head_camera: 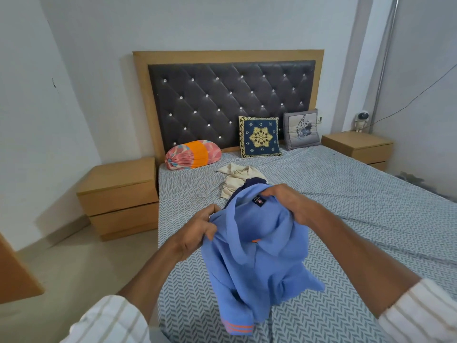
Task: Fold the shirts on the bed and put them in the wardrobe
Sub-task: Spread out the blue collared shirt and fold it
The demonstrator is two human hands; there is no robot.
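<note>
Both hands, left (pixel 201 227) at 9 o'clock, right (pixel 290 203) at 1, pinched blue polo shirt (pixel 254 258) shoulders; grip best widened, shaken flat onto bed (pixel 358 194)

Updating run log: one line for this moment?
both hands grip blue shirt | left hand | right hand | blue shirt lifted, unfolded | cream shirt on bed

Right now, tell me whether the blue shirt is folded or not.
Not folded. The blue shirt hangs bunched from both hands, left hand and right hand, above the bed.
</note>
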